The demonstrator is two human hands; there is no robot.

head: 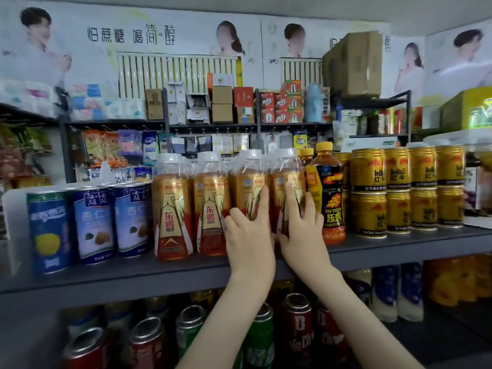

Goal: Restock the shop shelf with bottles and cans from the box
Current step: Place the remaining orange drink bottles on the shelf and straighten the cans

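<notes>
Both my hands are up on the dark shelf [399,246], centre frame. My left hand [247,230] lies flat against the front of the third Dongpeng bottle [249,182], index finger straight and pointing to 12 o'clock, hand wide, not wrapped round anything. My right hand [303,230] is just at 3 o'clock of it, pressed on the fourth Dongpeng bottle [286,171], fingers mostly straight and spread, also wide. The thumbs nearly meet low between the two bottles.

Both bottles stand upright, touching each other, white caps on, more of the same kind behind them. At 9 o'clock of my left hand are two more Dongpeng bottles [191,209], upright at the shelf front. Further at 9 o'clock is a row of blue almond drink cans [93,222]. At 3 o'clock of my right hand is a black Hi-Tiger bottle [328,198] with a yellow cap, touching the fourth bottle. Past it are gold Red Bull cans [394,187], stacked two high.

At 6 o'clock, on the shelf below, stand red and green cans [295,328], blurred. At 12 o'clock, far racks hold small boxed goods, and stacked cardboard cartons [354,62] sit at 1 o'clock.
</notes>
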